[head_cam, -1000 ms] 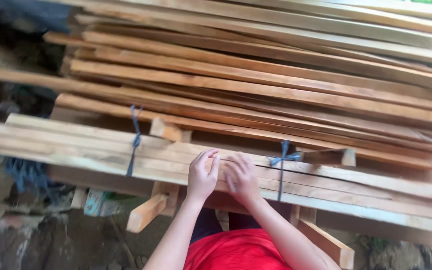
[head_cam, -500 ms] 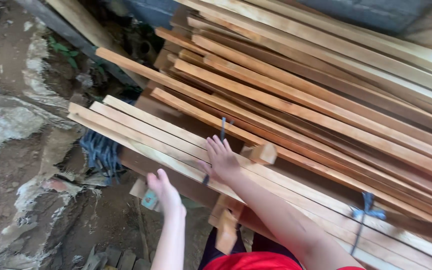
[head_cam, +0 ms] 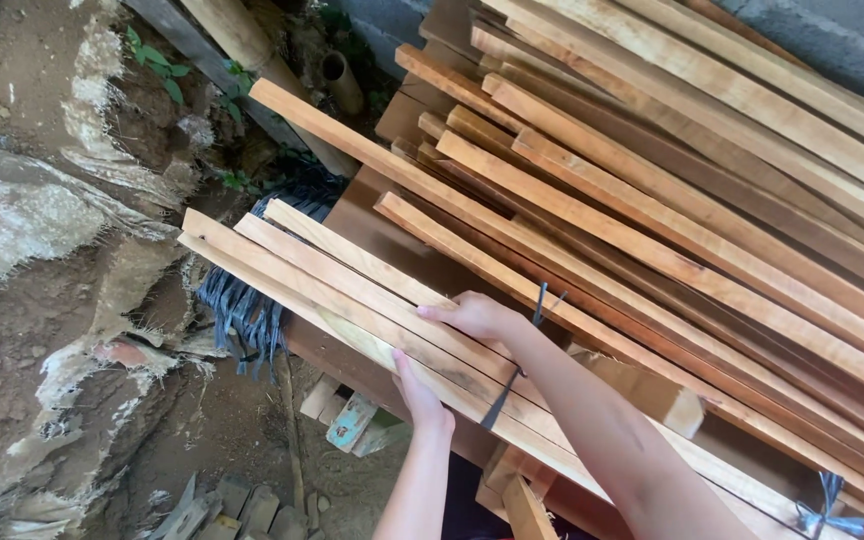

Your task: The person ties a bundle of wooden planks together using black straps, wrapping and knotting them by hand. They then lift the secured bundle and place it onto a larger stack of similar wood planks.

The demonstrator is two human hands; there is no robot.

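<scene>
Head view, two bare hands on a tied bundle of pale flat wooden slats (head_cam: 352, 290) lying at the near edge of a big stack. Right hand (head_cam: 477, 315) rests palm down on top of the bundle, fingers (head_cam: 442, 311) stretched nearly flat, loosely together, touching the top slat, not closed around anything. Left hand (head_cam: 420, 395) sits at the bundle's near edge, fingers (head_cam: 404, 372) laid up against the side of the lowest slat; whether they curl under it cannot be told, since only the back of the hand shows. A dark blue-grey strap (head_cam: 512, 375) wraps the bundle just beside both hands, passing between them and the right forearm. A second blue strap (head_cam: 824, 512) ties the same bundle far right, well apart. Behind the bundle lies the stack of longer orange-brown wooden planks (head_cam: 672, 200), running diagonally. Under the bundle's left end hangs a dark frayed woven sack (head_cam: 242, 310). Below, short wood offcuts (head_cam: 352, 415) sit on bare dirt ground (head_cam: 42, 330).
</scene>
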